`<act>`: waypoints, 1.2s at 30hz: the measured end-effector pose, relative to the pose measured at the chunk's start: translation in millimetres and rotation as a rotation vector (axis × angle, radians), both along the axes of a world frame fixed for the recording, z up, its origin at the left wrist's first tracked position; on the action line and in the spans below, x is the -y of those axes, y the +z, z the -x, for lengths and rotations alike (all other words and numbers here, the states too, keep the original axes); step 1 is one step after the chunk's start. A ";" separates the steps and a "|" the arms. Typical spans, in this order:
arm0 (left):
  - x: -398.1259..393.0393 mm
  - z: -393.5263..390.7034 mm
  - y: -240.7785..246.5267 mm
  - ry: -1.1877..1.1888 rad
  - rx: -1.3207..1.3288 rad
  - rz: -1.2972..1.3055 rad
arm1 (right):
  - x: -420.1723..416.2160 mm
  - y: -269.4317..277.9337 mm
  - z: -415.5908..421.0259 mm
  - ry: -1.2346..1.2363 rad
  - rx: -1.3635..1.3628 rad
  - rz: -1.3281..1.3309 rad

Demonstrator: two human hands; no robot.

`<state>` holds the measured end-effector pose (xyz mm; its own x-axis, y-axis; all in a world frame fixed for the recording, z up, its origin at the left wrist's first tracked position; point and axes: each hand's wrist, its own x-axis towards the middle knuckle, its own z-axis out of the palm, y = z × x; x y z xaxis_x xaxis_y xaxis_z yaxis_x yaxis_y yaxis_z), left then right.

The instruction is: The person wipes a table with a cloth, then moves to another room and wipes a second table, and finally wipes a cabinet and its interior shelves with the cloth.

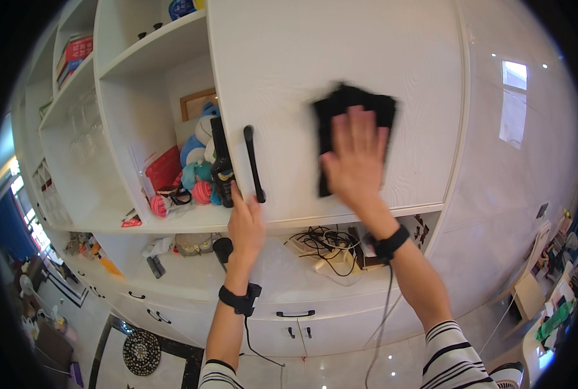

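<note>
My right hand lies flat, fingers spread, over a black cloth against the white cabinet door; hand and cloth are blurred. My left hand is at the door's lower left edge, below the black door handle, its fingertips near a black object on the open shelf. From this view I cannot tell whether the left fingers grip the door edge. Each wrist wears a black strap with a cable.
Plush toys and a red item sit on the open shelf at left. Tangled cables lie in the niche under the door. Drawers with black handles are lower down. A round patterned mat lies on the floor.
</note>
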<state>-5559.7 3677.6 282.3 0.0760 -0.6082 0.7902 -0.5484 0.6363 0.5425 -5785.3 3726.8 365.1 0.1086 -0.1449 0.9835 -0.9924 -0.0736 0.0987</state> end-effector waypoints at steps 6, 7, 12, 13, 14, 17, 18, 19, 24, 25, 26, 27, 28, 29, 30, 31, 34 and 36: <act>-12.1 -33.3 6.0 -0.148 0.307 -0.129 | 2.6 34.9 -37.9 0.050 -0.325 -0.048; -7.9 -38.3 5.9 -0.220 0.345 -0.199 | 6.3 58.2 -35.7 0.029 -0.335 0.001; 2.2 -51.0 4.7 -0.394 0.350 -0.099 | 34.3 150.5 -85.1 0.022 -0.280 0.273; 3.3 -56.6 4.9 -0.415 0.357 -0.113 | 39.3 145.6 -100.0 0.049 -0.290 0.251; 4.2 -61.2 3.7 -0.439 0.364 -0.125 | 39.7 134.2 -112.9 0.080 -0.320 0.216; 8.9 -70.4 -3.4 -0.654 0.183 -0.089 | 26.7 86.9 -132.8 0.147 -0.379 0.102; 10.3 -72.2 -6.6 -0.730 0.082 -0.133 | 22.1 74.1 -132.7 0.135 -0.381 0.062; 9.6 -76.4 -7.8 -0.697 0.041 -0.118 | 16.6 60.6 -133.6 0.126 -0.381 0.020; 19.1 -98.8 -18.6 -0.518 -0.129 -0.015 | 1.8 -33.3 -140.2 0.032 -0.459 -0.211; 18.4 -92.6 -16.6 -0.506 -0.158 0.019 | 1.0 -56.9 -129.4 0.077 -0.456 -0.242; 7.7 -87.8 -13.5 -0.465 -0.144 -0.091 | -2.2 -80.6 -115.7 0.022 -0.512 -0.284; 5.1 -85.1 -16.3 -0.500 -0.115 -0.079 | -5.9 -99.3 -100.3 0.033 -0.482 -0.386; 1.5 -89.9 -17.7 -0.513 -0.076 -0.064 | -10.7 -110.4 -89.0 -0.003 -0.445 -0.378; -1.4 -91.6 -18.2 -0.531 -0.046 -0.046 | -12.2 -117.9 -69.0 -0.012 -0.420 -0.330; -5.7 -93.9 -17.9 -0.513 0.012 -0.088 | -14.8 -125.8 -45.3 -0.025 -0.364 -0.347; -6.4 -97.1 -18.8 -0.469 0.077 -0.061 | -23.5 -119.8 -28.5 -0.088 -0.266 -0.428; -9.2 -83.6 -20.0 -0.419 0.195 -0.046 | -36.4 -78.8 44.8 -0.130 -0.114 -0.263; -15.9 -73.6 -19.3 -0.431 0.210 0.018 | -24.0 -27.2 74.0 -0.159 -0.026 -0.045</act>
<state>-5486.1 3693.5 262.9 -0.3423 -0.5352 0.7723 -0.3288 0.8382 0.4351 -5859.3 3750.8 337.8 0.1063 -0.2065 0.9727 -0.9890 0.0797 0.1250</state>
